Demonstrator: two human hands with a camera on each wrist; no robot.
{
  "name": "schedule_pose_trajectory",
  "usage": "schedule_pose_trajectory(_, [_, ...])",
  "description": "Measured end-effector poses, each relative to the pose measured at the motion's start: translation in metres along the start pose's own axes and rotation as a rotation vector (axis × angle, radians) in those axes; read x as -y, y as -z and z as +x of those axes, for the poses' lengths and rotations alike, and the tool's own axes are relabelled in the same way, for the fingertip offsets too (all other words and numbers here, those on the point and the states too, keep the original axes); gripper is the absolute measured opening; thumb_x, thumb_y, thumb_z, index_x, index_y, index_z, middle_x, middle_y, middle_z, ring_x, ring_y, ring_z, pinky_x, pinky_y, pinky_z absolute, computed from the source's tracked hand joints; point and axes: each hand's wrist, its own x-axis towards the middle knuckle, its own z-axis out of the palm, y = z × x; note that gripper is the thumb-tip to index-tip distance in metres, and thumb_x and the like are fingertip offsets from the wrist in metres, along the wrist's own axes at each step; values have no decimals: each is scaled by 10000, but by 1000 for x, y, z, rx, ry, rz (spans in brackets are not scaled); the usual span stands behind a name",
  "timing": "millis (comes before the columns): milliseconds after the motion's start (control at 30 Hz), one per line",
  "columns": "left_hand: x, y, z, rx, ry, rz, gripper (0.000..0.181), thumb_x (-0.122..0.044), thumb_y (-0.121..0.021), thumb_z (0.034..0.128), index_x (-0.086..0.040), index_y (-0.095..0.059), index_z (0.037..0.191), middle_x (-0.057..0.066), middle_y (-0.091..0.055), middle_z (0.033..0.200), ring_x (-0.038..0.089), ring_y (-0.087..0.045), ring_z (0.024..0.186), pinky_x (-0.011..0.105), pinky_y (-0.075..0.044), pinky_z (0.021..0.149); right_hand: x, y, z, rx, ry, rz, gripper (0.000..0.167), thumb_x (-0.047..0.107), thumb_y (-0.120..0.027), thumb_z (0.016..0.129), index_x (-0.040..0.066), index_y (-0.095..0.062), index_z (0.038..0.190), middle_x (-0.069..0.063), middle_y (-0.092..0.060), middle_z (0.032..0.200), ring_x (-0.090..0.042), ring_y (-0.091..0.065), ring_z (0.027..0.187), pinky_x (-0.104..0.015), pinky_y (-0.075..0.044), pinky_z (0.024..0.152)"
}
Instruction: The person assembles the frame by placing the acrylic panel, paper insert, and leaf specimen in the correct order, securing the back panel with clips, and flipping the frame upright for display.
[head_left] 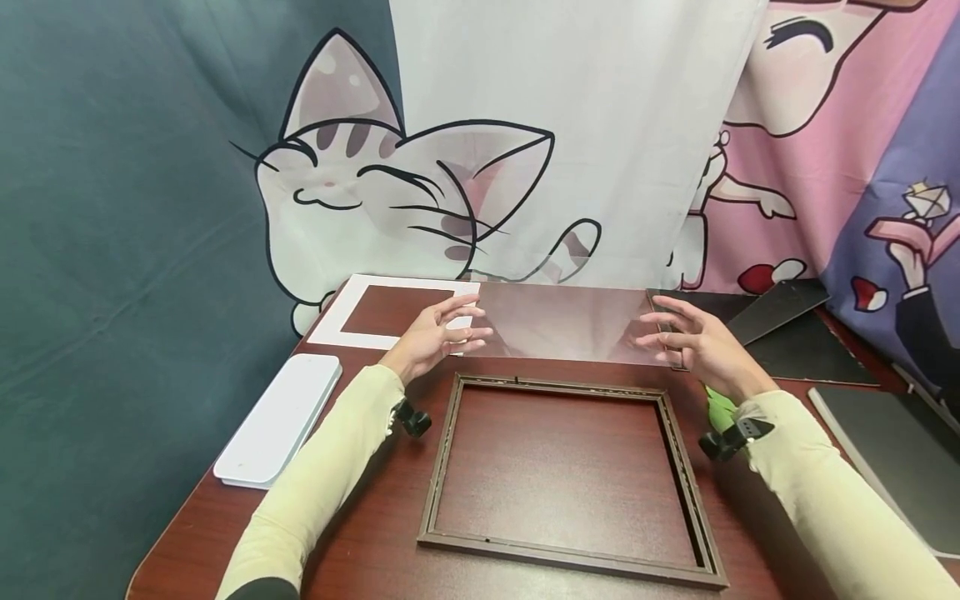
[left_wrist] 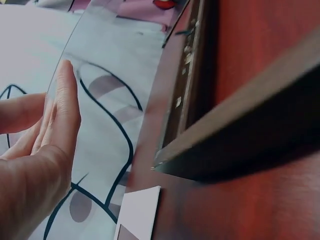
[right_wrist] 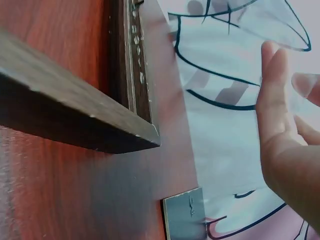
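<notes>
A clear flat sheet is held up between both hands, above the far side of a brown picture frame. My left hand pinches its left edge, the sheet's rim running between thumb and fingers in the left wrist view. At the opposite edge, my right hand grips the sheet in the same way. The picture frame lies flat on the table, with the tabletop showing through its opening. In the right wrist view, small metal tabs line the inner side of the frame.
A white mat lies at the back left, and a white case stands nearer on the left. Black boards are at the back right. A dark panel lies at the right, and a green object shows beside the right wrist.
</notes>
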Motion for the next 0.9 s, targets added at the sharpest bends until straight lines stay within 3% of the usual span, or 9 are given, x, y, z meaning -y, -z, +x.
schedule_pose_trajectory(167, [3,-4,-22,32,5,29,619,130,-489,970,-98,-381,1535,191,-455,1429,182,-731,1029,361,-574,940,-1,-5,-14,42,-19,13,659,-123,-463,984,147,-283,1558,53,-638,1338,-208,-750,1035,-294,-616,726])
schedule_pose_trajectory(300, [6,-7,-41,64,22,107,619,99,-523,969,-85,-370,1540,226,-440,1462,170,-726,1052,310,-575,934,-4,-12,-27,40,-35,14,700,-133,-477,970,169,-297,1575,117,-603,1388,-201,-755,1012,-277,-611,680])
schedule_pose_trajectory(600, [8,-6,-77,105,37,454,588,-63,-662,948,-164,-462,1492,229,-551,1438,172,-699,1133,240,-547,923,-13,-27,-59,57,-33,25,702,-157,-458,960,199,-352,1555,166,-494,1467,-224,-758,996,-284,-611,654])
schedule_pose_trajectory(800, [7,-5,-101,173,-47,739,614,-164,-706,935,-149,-458,1497,187,-610,1385,286,-640,1205,291,-535,944,-19,-27,-77,137,-7,48,735,-180,-391,969,158,-241,1604,139,-445,1522,-229,-747,1038,-291,-615,693])
schedule_pose_trajectory(900, [5,-6,-116,185,-53,878,679,-241,-749,904,-125,-444,1499,157,-586,1408,286,-595,1259,349,-535,969,-21,-27,-88,154,-7,87,738,-194,-365,968,159,-244,1604,149,-471,1520,-231,-742,1058,-298,-616,706])
